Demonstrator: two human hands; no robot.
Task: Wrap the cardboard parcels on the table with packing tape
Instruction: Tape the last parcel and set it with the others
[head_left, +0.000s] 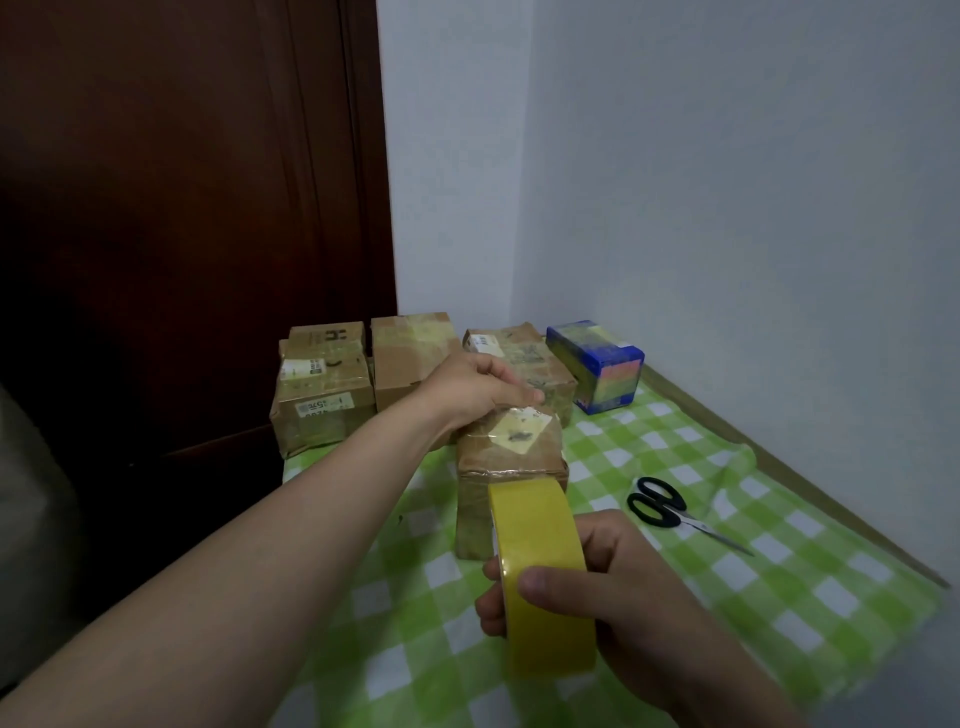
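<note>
A small cardboard parcel (511, 467) with a pale label on top stands upright in the middle of the table. My left hand (470, 387) reaches over it, fingers curled on its far top edge. My right hand (597, 582) grips a roll of yellow packing tape (543, 577) just in front of the parcel, thumb across the roll's outer face and fingers through its core. The roll's upper edge meets the parcel's near face.
Three more cardboard parcels (324, 387) (410, 358) (524, 353) and a blue box (597, 364) line the table's far edge. Black-handled scissors (670, 509) lie right of the parcel on the green checked tablecloth (779, 571). A white wall runs along the right, a dark wooden door on the left.
</note>
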